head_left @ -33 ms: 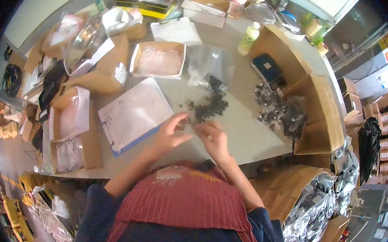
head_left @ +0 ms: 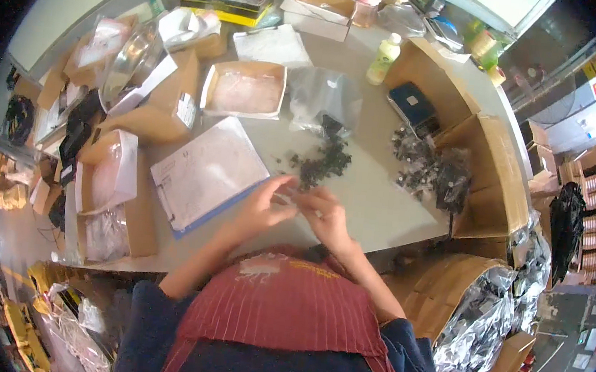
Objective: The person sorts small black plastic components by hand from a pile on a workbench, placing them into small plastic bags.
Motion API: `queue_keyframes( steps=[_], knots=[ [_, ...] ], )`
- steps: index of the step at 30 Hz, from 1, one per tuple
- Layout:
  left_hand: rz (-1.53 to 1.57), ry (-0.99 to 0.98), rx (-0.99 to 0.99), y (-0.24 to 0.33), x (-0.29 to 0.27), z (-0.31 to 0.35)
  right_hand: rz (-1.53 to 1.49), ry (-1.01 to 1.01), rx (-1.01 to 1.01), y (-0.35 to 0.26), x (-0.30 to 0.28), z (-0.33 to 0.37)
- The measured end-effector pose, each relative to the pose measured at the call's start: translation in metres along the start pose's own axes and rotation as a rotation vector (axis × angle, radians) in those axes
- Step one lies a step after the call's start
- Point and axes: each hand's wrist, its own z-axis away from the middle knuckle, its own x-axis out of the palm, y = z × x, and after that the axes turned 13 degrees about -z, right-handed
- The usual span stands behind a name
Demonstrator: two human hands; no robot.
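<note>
My left hand (head_left: 267, 206) and my right hand (head_left: 325, 217) meet over the near part of the grey table, fingertips together. Both are pinched closed; whatever sits between the fingers is too small to make out. Just beyond the fingertips lies a loose pile of small black parts (head_left: 325, 166), with a few strays to its left. A clear plastic bag (head_left: 320, 102) lies behind the pile, and some black parts reach its near edge. Left of my left hand is a blue clipboard with a white sheet of paper (head_left: 210, 170).
An open cardboard box (head_left: 490, 168) on the right borders another heap of small dark and silvery parts (head_left: 415, 161). Behind stand a shallow open box (head_left: 244, 89), a bottle of yellow-green liquid (head_left: 383, 59) and a dark blue case (head_left: 411, 102). More cartons (head_left: 109, 175) line the left edge.
My hands have come together: the left has shifted slightly right and the right slightly left, so the fingertips now touch. The pile of black parts looks the same.
</note>
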Motion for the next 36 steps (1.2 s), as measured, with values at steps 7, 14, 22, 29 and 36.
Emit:
queue_keyframes(
  steps=[7,14,22,29,36],
  knots=[
    [-0.321,-0.035,-0.098,-0.012,0.01,0.005,-0.181,0.181,0.324,0.011,0.01,0.017],
    [-0.29,0.092,-0.042,-0.007,0.017,0.013,-0.347,-0.036,0.494,0.003,-0.004,0.017],
    [0.006,0.112,-0.138,-0.006,0.014,0.01,-0.722,-0.06,0.762,-0.005,0.002,0.021],
    [-0.201,0.023,-0.214,-0.005,0.011,0.014,-0.437,-0.008,0.459,0.002,0.001,0.023],
    [-0.312,0.106,-0.02,-0.007,0.016,0.01,0.155,-0.182,-0.046,-0.031,-0.016,-0.001]
  ],
)
